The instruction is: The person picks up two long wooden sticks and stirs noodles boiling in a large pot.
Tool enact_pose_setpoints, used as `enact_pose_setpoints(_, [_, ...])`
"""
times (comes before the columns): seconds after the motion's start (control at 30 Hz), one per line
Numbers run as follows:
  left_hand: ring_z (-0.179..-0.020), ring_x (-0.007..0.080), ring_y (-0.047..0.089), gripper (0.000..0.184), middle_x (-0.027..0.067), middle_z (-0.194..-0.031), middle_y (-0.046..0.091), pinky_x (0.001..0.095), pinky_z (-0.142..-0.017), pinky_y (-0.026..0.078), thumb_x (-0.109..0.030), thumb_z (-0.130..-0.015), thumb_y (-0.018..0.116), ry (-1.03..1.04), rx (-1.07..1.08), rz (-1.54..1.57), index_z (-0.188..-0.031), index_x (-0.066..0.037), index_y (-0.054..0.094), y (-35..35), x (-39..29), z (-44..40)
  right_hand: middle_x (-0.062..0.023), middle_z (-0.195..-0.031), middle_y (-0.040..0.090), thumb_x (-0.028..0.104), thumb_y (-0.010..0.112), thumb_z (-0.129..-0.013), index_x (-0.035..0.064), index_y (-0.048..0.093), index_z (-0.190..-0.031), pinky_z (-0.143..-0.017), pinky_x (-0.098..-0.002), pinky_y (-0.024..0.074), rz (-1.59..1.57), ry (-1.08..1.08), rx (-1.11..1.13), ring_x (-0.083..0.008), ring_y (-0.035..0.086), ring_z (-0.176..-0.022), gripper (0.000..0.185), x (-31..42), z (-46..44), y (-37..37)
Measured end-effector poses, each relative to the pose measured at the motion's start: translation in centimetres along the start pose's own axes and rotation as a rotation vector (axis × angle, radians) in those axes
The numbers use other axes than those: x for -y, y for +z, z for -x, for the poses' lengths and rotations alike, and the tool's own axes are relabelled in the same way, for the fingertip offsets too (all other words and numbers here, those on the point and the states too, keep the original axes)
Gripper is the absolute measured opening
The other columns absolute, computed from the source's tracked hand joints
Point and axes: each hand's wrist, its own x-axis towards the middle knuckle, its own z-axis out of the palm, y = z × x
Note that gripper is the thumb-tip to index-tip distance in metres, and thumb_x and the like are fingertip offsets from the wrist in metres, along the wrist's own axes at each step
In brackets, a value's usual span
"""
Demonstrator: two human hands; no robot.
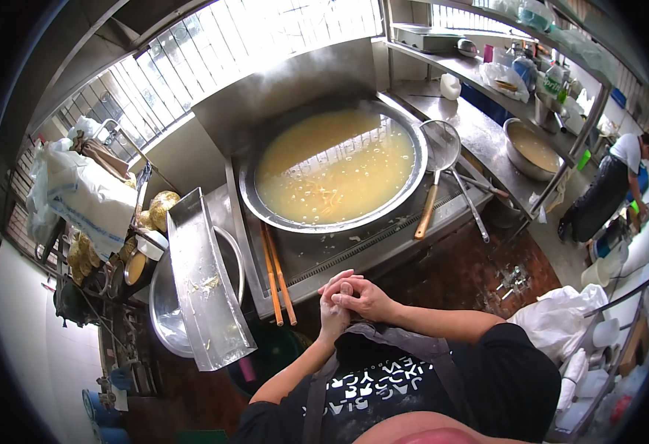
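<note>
My left hand (334, 314) and my right hand (367, 299) are clasped together in front of my apron, fingers closed, with no object showing between them. Ahead of them, a very large wok (324, 227) sits in the metal stove, filled with cloudy yellowish, bubbling liquid (339, 177). A few pale strands float near its front. Long wooden chopsticks (275, 274) lean at the stove's front left, apart from my hands. To the right of the wok lies a wire strainer (441, 144) with a wooden handle, alongside a long metal-handled utensil (472, 206).
At left, a long metal trough (195, 255) holding pale scraps rests across a metal basin (163, 314). A steel counter (461, 122) on the right carries a big bowl (532, 152) of liquid. Shelving stands above it. Another person (611, 181) bends over at far right.
</note>
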Motion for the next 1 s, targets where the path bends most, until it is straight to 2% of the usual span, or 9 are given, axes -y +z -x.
enact_pose_setpoints(0.2, [-0.108,0.0200,0.063,0.045,0.0145,-0.116,0.067,0.0324,-0.099,0.050,-0.033,-0.102,0.063,0.027,0.005,-0.068,-0.130,0.002,0.058,-0.2,0.0,-0.1,-0.0123,-0.118,0.067,0.016,0.062,-0.098,0.0012,0.069,-0.105,-0.104,-0.0374,0.0457,0.062,-0.033,0.013,-0.0232,0.061,-0.115,0.018,0.8,-0.1,-0.2])
enact_pose_setpoints(0.3, [-0.108,0.0201,0.063,0.045,0.0140,-0.116,0.067,0.0324,-0.100,0.049,-0.033,-0.102,0.063,0.035,0.004,-0.102,-0.130,0.002,0.058,0.0,-0.2,-0.1,-0.0115,-0.116,0.069,0.018,0.063,-0.097,0.0012,0.070,-0.104,-0.100,-0.0364,0.0485,0.087,-0.106,-0.003,-0.0237,0.064,-0.109,0.020,0.9,0.0,-0.2])
enact_pose_setpoints(0.5, [-0.109,0.0198,0.062,0.045,0.0143,-0.116,0.067,0.0322,-0.100,0.048,-0.033,-0.102,0.063,0.049,0.025,-0.053,-0.130,0.001,0.059,0.4,-0.4,0.0,-0.0103,-0.111,0.071,0.024,0.065,-0.097,0.0053,0.072,-0.103,-0.099,-0.0390,0.0483,0.206,-0.175,-0.031,-0.0262,0.064,-0.108,0.020,0.8,0.1,-0.1])
enact_pose_setpoints(0.67, [-0.110,0.0202,0.062,0.047,0.0151,-0.116,0.067,0.0328,-0.101,0.048,-0.036,-0.102,0.063,0.071,0.049,-0.183,-0.131,0.001,0.059,-0.4,0.4,-0.3,-0.0094,-0.111,0.070,0.024,0.066,-0.096,0.0054,0.072,-0.104,-0.099,-0.0393,0.0481,0.190,-0.175,-0.045,-0.0259,0.064,-0.108,0.021,0.8,0.5,-0.3])
enact_pose_setpoints(0.87, [-0.109,0.0217,0.064,0.049,0.0161,-0.117,0.068,0.0339,-0.100,0.049,-0.038,-0.102,0.063,0.041,0.085,-0.124,-0.131,0.002,0.058,-0.5,0.4,-0.1,-0.0087,-0.109,0.070,0.027,0.066,-0.096,0.0069,0.073,-0.104,-0.098,-0.0394,0.0478,0.243,-0.230,-0.085,-0.0259,0.063,-0.109,0.022,0.6,1.0,-0.3])
enact_pose_setpoints(0.97, [-0.108,0.0227,0.064,0.052,0.0170,-0.117,0.068,0.0351,-0.100,0.049,-0.040,-0.101,0.063,0.097,0.088,-0.197,-0.131,0.002,0.058,1.9,-1.7,0.0,-0.0096,-0.108,0.070,0.029,0.067,-0.096,0.0084,0.074,-0.105,-0.100,-0.0389,0.0468,0.228,-0.239,-0.094,-0.0259,0.062,-0.111,0.024,-0.3,1.2,-0.4])
enact_pose_setpoints(1.0, [-0.108,0.0227,0.064,0.052,0.0170,-0.117,0.068,0.0351,-0.100,0.049,-0.040,-0.101,0.063,0.095,0.086,-0.202,-0.131,0.002,0.058,2.0,-1.6,0.1,-0.0100,-0.108,0.070,0.030,0.067,-0.096,0.0086,0.074,-0.105,-0.100,-0.0390,0.0467,0.210,-0.184,-0.108,-0.0263,0.061,-0.111,0.025,-0.3,1.5,-0.1])
